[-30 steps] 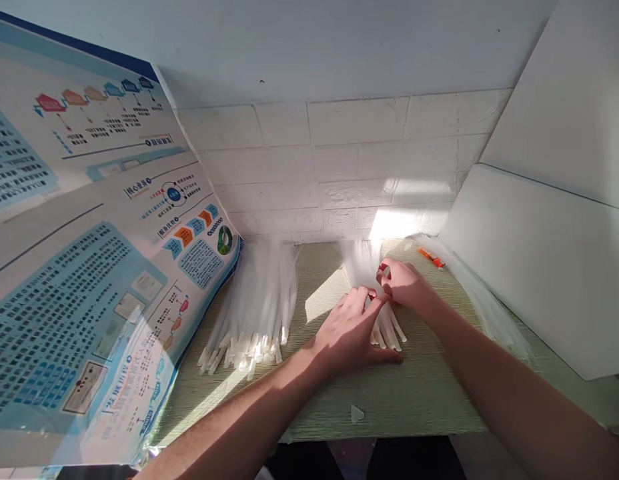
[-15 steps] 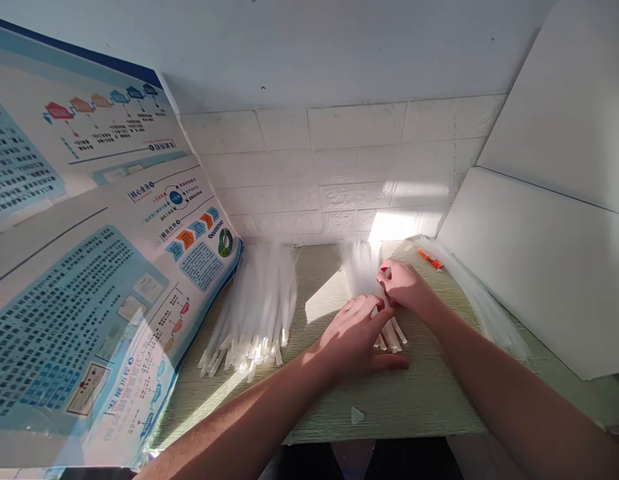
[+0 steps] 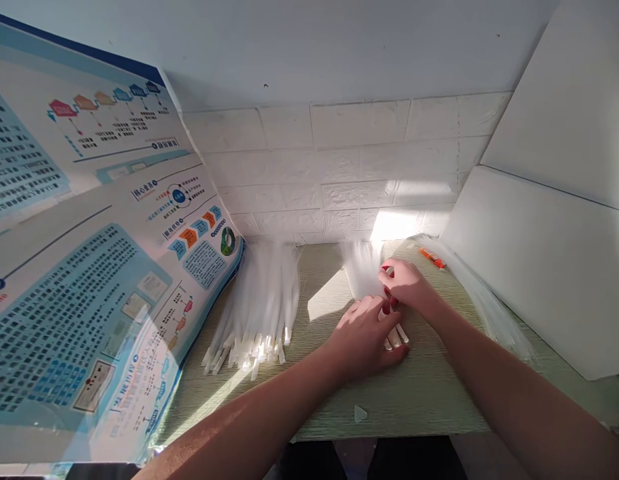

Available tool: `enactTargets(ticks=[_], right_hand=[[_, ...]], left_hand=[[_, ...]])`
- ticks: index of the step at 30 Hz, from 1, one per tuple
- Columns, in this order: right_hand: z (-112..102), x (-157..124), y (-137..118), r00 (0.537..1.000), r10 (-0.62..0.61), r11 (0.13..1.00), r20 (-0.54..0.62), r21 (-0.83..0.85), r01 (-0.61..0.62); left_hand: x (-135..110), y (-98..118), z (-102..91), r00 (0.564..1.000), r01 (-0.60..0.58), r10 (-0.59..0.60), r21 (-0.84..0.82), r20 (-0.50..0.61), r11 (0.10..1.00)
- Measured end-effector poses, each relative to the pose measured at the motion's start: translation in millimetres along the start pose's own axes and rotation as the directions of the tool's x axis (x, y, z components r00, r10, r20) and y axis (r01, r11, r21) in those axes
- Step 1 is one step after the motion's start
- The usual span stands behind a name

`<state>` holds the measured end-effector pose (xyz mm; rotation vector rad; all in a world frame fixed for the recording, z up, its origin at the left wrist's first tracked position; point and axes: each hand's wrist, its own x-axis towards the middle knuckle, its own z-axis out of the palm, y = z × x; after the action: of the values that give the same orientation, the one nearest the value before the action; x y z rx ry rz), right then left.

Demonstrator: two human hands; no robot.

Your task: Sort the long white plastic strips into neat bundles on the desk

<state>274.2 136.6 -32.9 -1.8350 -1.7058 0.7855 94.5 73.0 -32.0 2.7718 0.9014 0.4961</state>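
Thin translucent white strands (image 3: 362, 267), gathered in bundles with tube-like lower ends, lie in the middle of the table beneath both my hands. My left hand (image 3: 362, 333) curls over their lower part, the thumb drawn in beside the white ends (image 3: 395, 339). Just above and to the right, my right hand (image 3: 404, 283) has its thumb and index finger bent together in a pinch at the right edge of the strands. The fingers cover what exactly they grip. A larger group of similar bundles (image 3: 264, 300) lies to the left, its white ends towards me.
Loose clear strands (image 3: 482, 300) lie at the right beside a white panel (image 3: 539, 267). Near them is an orange-red item (image 3: 432, 258). A small translucent scrap (image 3: 360, 414) lies near the table's front edge. A printed poster (image 3: 114, 267) stands at the left, a white brick-pattern wall (image 3: 359, 153) behind.
My left thumb has closed in towards the fingers over the strands' lower ends, covering more of them. My right hand stays pinched at nearly the same spot. The view has shifted slightly.
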Motion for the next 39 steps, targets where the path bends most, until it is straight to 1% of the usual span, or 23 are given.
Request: enactTargets(ticks=[4, 9, 15, 18, 20, 22, 23, 25, 26, 28, 29, 30, 32, 34, 36, 39], right_hand=[[0, 0, 0, 1.0, 0.0, 0.999, 0.02, 0.04, -0.001], [1, 0, 1, 1.0, -0.015, 0.999, 0.006, 0.04, 0.014], [-1, 0, 0, 0.996, -0.04, 0.999, -0.082, 0.016, 0.042], [-3, -1, -1, 0.989, -0.055, 0.998, -0.14, 0.015, 0.058], [-4, -1, -2, 0.981, -0.067, 0.997, -0.181, 0.019, 0.072], [-4, -1, -2, 0.972, -0.082, 0.996, -0.221, 0.023, 0.089], [-4, -1, -2, 0.967, -0.09, 0.995, -0.236, 0.025, 0.098], [-5, -1, -2, 0.961, -0.102, 0.993, -0.257, 0.029, 0.113], [-5, -2, -2, 0.959, -0.106, 0.993, -0.262, 0.03, 0.118], [-5, -3, -4, 0.959, -0.11, 0.992, -0.263, 0.034, 0.123], [-6, -4, -5, 0.959, -0.112, 0.991, -0.26, 0.035, 0.126], [-6, -5, -6, 0.96, -0.116, 0.991, -0.256, 0.038, 0.13], [-6, -6, -8, 0.961, -0.124, 0.989, -0.247, 0.044, 0.138], [-6, -5, -8, 0.961, -0.129, 0.988, -0.243, 0.051, 0.145], [-5, -2, -5, 0.96, -0.132, 0.987, -0.245, 0.057, 0.15], [-1, 4, 0, 0.959, -0.137, 0.986, -0.248, 0.063, 0.157]], left_hand=[[-1, -2, -3.3, 0.999, -0.034, 0.035, -0.036, 0.025, 0.999], [-2, -5, -3.3, 0.996, -0.072, 0.074, -0.046, 0.043, 0.996], [-3, -5, -2.1, 0.993, -0.085, 0.086, -0.018, 0.082, 0.996], [-3, -7, -9.0, 0.992, -0.114, 0.115, -0.022, 0.06, 0.993], [-4, -4, -18.8, 0.985, -0.17, 0.17, -0.022, 0.037, 0.985], [-5, 4, -30.0, 0.964, -0.259, 0.26, -0.022, 0.046, 0.966], [-6, 12, -34.2, 0.947, -0.313, 0.314, -0.021, 0.065, 0.949], [-11, 31, -36.1, 0.892, -0.441, 0.44, -0.013, 0.104, 0.898], [-13, 42, -32.7, 0.868, -0.491, 0.488, 0.004, 0.095, 0.871], [-19, 65, -17.1, 0.825, -0.565, 0.562, 0.071, 0.052, 0.822], [-21, 75, -6.1, 0.824, -0.559, 0.566, 0.126, -0.028, 0.819], [-23, 83, 5.7, 0.816, -0.542, 0.565, 0.177, -0.121, 0.821], [-26, 96, 28.0, 0.824, -0.439, 0.494, 0.237, -0.277, 0.867], [-28, 103, 44.8, 0.816, -0.348, 0.436, 0.281, -0.38, 0.895], [-30, 106, 55.5, 0.813, -0.309, 0.414, 0.299, -0.41, 0.903], [-33, 105, 65.6, 0.838, -0.318, 0.405, 0.277, -0.365, 0.907]])
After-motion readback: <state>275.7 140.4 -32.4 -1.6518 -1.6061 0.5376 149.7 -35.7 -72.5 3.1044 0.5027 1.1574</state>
